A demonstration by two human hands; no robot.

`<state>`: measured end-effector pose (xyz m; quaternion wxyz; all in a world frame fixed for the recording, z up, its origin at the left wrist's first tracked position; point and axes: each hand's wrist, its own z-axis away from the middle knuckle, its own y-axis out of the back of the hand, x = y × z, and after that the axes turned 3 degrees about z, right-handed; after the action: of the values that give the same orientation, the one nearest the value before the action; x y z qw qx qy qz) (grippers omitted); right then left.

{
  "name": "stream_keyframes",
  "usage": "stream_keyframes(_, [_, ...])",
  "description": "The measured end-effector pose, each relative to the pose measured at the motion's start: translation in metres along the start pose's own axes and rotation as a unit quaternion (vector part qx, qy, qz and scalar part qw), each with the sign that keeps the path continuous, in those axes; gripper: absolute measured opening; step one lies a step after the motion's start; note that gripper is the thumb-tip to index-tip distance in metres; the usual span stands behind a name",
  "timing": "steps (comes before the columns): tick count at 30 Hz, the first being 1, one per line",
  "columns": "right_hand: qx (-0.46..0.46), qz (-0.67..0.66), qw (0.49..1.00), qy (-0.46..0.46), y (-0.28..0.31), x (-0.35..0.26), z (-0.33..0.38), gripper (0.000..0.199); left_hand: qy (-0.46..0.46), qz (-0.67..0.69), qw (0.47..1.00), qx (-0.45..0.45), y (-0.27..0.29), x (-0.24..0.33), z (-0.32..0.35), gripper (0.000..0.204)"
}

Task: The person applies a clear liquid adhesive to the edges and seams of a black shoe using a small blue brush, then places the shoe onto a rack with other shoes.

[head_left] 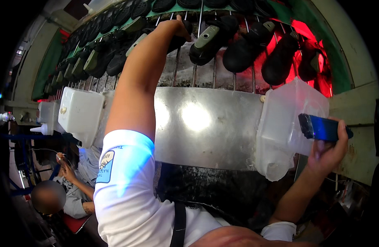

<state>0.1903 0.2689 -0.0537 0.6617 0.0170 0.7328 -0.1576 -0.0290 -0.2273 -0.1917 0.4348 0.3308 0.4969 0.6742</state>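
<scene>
My left arm stretches up and away to a rack of shoes. There my left hand closes around a black shoe, most of it behind the fingers. Just right of it, another black shoe with a grey-green sole piece leans on the metal rods. Low on the right, my right hand grips a flat blue block-like tool with a rough black end. That tool is held over a translucent plastic container, apart from the shoes; its exact kind is unclear.
A bare metal ledge runs between me and the rack. More black shoes line the rods, and red light glows behind the right ones. On the left stand a white container and a nozzle bottle. A seated person works at lower left.
</scene>
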Motion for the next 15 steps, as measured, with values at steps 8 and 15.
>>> stream_keyframes(8, [-0.007, -0.035, 0.999, 0.026, -0.005, 0.006, -0.007, 0.022, -0.093, 0.126, 0.969, 0.193, 0.079, -0.033, 0.116, 0.109])
stream_keyframes(15, [-0.093, -0.028, 0.991, 0.090, 0.034, -0.009, 0.030, 0.025, -0.284, 0.584, 0.739, 0.179, 0.087, -0.047, 0.295, 0.052])
